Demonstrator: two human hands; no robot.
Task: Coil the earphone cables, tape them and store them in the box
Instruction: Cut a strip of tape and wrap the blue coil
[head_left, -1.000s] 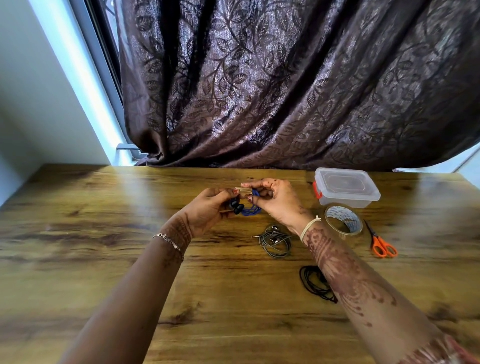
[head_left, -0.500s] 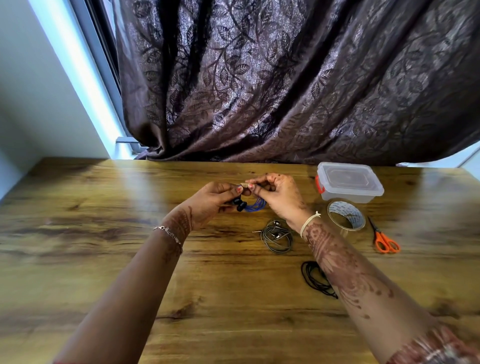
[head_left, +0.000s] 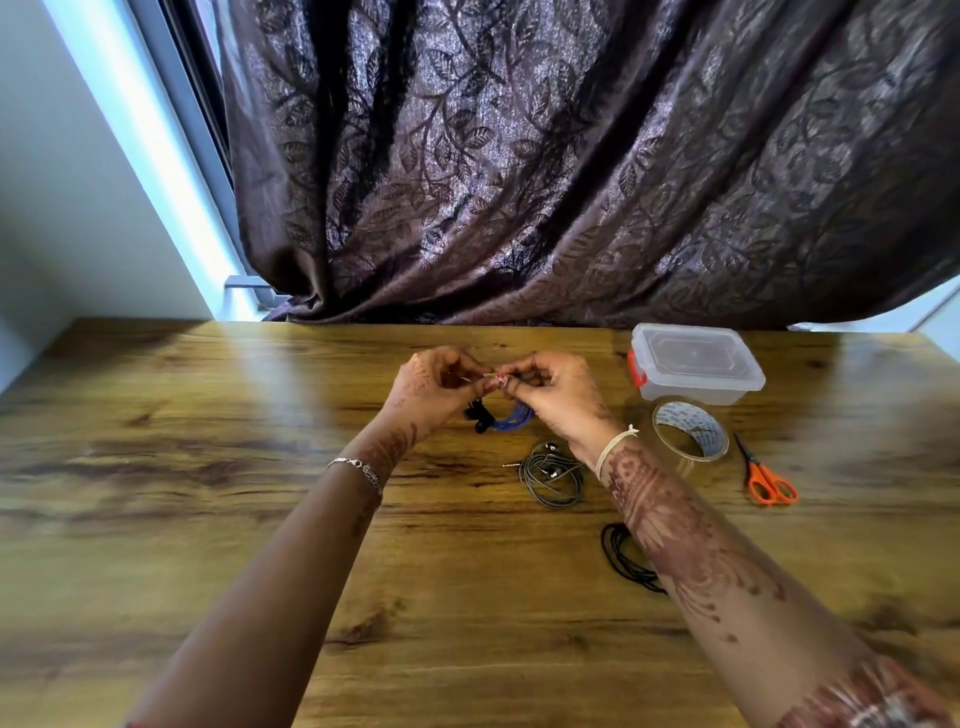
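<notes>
My left hand (head_left: 434, 387) and my right hand (head_left: 553, 395) meet above the middle of the table, both pinching the coiled blue earphone cable (head_left: 511, 421). Its black earbuds hang below my left fingers. A small piece of tape seems to sit between the fingertips, too small to tell for sure. A coiled grey earphone cable (head_left: 551, 475) lies on the wood just below my right wrist. A coiled black cable (head_left: 621, 556) lies nearer me, partly hidden by my right forearm. The clear plastic box (head_left: 696, 366), lid on, stands at the back right.
A roll of clear tape (head_left: 688, 431) lies in front of the box, and orange-handled scissors (head_left: 766, 478) lie to its right. The wooden table (head_left: 208, 467) ends at a dark patterned curtain (head_left: 571, 182) along the far edge.
Both hands have lifted a little and drawn closer, fingertips now pressed together over the blue coil. The view has tilted slightly upward. The other cables, tape and box stay put.
</notes>
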